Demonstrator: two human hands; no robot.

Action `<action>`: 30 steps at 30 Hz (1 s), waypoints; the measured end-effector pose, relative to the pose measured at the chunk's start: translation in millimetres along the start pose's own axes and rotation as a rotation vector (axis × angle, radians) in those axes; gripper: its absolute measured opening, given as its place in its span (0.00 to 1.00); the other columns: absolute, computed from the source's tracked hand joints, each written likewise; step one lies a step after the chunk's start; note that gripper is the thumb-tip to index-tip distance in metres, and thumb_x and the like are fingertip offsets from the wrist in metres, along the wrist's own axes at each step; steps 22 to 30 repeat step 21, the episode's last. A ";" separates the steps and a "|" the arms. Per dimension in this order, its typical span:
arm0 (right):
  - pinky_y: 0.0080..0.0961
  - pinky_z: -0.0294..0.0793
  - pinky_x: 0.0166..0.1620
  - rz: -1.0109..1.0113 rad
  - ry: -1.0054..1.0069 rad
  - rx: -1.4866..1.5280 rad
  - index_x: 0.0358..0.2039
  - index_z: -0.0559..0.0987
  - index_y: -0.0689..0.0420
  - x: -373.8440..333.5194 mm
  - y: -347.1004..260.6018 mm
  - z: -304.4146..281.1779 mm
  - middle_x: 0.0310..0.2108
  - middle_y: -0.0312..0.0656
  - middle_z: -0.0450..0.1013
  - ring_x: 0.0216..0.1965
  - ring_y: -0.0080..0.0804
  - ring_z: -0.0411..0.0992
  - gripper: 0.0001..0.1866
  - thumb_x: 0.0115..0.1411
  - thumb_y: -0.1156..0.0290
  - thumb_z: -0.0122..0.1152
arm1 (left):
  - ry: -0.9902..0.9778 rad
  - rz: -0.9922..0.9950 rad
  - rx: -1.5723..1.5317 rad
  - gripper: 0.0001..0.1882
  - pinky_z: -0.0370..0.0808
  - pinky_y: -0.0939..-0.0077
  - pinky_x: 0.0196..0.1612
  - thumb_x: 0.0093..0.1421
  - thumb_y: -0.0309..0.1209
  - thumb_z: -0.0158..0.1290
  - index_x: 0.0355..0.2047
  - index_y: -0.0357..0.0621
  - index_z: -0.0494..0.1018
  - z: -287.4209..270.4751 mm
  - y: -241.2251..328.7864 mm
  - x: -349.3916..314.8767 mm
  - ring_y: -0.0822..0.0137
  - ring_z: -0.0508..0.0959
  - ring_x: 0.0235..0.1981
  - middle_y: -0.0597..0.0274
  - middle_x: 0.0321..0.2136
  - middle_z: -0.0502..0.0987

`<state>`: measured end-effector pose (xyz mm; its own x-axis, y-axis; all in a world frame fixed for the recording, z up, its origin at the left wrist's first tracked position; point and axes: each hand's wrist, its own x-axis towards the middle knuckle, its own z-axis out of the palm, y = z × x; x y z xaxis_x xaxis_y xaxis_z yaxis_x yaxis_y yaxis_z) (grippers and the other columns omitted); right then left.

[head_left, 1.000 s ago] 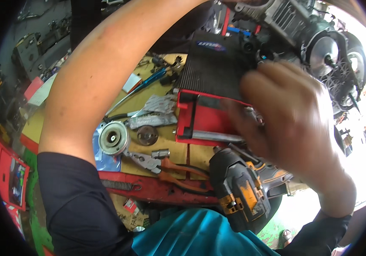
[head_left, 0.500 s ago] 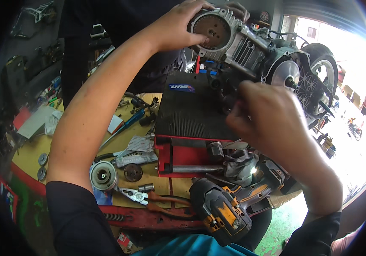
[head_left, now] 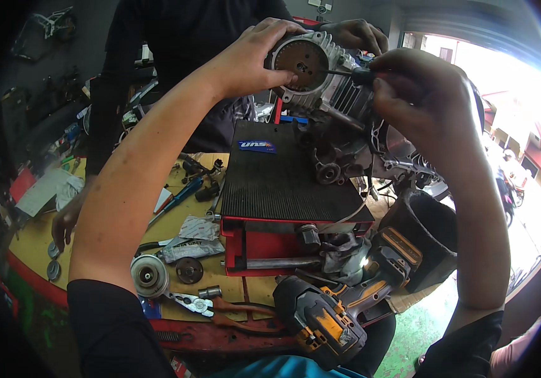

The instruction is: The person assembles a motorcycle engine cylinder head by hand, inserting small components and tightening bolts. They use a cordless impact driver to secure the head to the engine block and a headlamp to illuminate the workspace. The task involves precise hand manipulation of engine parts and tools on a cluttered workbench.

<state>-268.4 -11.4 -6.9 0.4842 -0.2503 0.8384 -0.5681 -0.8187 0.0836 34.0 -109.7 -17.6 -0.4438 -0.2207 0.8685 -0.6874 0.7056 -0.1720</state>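
My left hand (head_left: 261, 60) is closed round the near edge of an engine's cylinder head (head_left: 308, 94). Its thumb presses on the toothed timing sprocket (head_left: 299, 55), and its other fingers go over the top. A screwdriver (head_left: 363, 76) with a dark handle sits in my right hand (head_left: 418, 88), closed on it. The thin shaft points left, its tip at the sprocket's right side; I cannot tell whether it touches. Below the head, the engine's metal casing (head_left: 339, 157) hangs over the black ribbed top of a red lift stand (head_left: 270, 195).
An impact wrench (head_left: 327, 315) lies nearest me. Orange-handled pliers (head_left: 195, 303), a round metal part (head_left: 149, 276) and a dark disc (head_left: 189, 270) lie on the yellow bench (head_left: 232, 286). Across it stands another person in dark clothes, one hand (head_left: 358, 34) behind the engine, the other (head_left: 65, 227) by small discs.
My right hand has risen from above the stand to beside the cylinder head, where its screwdriver shows clearly. My left hand keeps its grip. The other person's hand appears at the left.
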 end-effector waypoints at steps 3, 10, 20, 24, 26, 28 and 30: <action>0.22 0.79 0.41 -0.013 -0.033 -0.048 0.47 0.83 0.64 6.9 2.7 3.0 0.31 0.38 0.81 0.36 0.17 0.77 0.12 0.62 0.77 0.67 | 0.003 -0.003 -0.011 0.37 0.70 0.62 0.70 0.56 0.27 0.69 0.66 0.47 0.68 -0.5 2.6 -0.4 0.55 0.73 0.66 0.56 0.61 0.72; 0.39 0.80 0.47 -0.099 0.000 -0.088 0.43 0.85 0.59 29.6 -0.4 7.2 0.35 0.50 0.82 0.42 0.32 0.82 0.13 0.59 0.67 0.71 | -0.001 -0.001 -0.068 0.37 0.71 0.62 0.69 0.56 0.27 0.69 0.65 0.47 0.69 -0.6 3.9 0.1 0.54 0.73 0.66 0.54 0.61 0.72; 0.33 0.79 0.53 -0.087 -0.361 -0.055 0.59 0.78 0.54 57.7 12.9 -33.6 0.52 0.56 0.80 0.57 0.35 0.79 0.22 0.66 0.66 0.70 | 0.008 -0.005 -0.095 0.37 0.72 0.63 0.68 0.56 0.26 0.69 0.66 0.46 0.69 1.8 6.3 3.1 0.54 0.73 0.66 0.54 0.62 0.72; 0.28 0.84 0.45 0.020 -0.242 0.002 0.63 0.77 0.55 57.0 21.7 -8.8 0.53 0.52 0.82 0.50 0.35 0.84 0.26 0.66 0.65 0.72 | -0.002 0.000 -0.094 0.37 0.71 0.63 0.69 0.57 0.28 0.70 0.66 0.46 0.69 -1.4 3.0 0.3 0.54 0.73 0.66 0.54 0.62 0.72; 0.28 0.84 0.45 0.020 -0.242 0.002 0.63 0.77 0.55 57.0 21.7 -8.8 0.53 0.52 0.82 0.50 0.35 0.84 0.26 0.66 0.65 0.72 | -0.002 0.000 -0.094 0.37 0.71 0.63 0.69 0.57 0.28 0.70 0.66 0.46 0.69 -1.4 3.0 0.3 0.54 0.73 0.66 0.54 0.62 0.72; 0.28 0.84 0.45 0.020 -0.242 0.002 0.63 0.77 0.55 57.0 21.7 -8.8 0.53 0.52 0.82 0.50 0.35 0.84 0.26 0.66 0.65 0.72 | -0.002 0.000 -0.094 0.37 0.71 0.63 0.69 0.57 0.28 0.70 0.66 0.46 0.69 -1.4 3.0 0.3 0.54 0.73 0.66 0.54 0.62 0.72; 0.28 0.84 0.45 0.020 -0.242 0.002 0.63 0.77 0.55 57.0 21.7 -8.8 0.53 0.52 0.82 0.50 0.35 0.84 0.26 0.66 0.65 0.72 | -0.002 0.000 -0.094 0.37 0.71 0.63 0.69 0.57 0.28 0.70 0.66 0.46 0.69 -1.4 3.0 0.3 0.54 0.73 0.66 0.54 0.62 0.72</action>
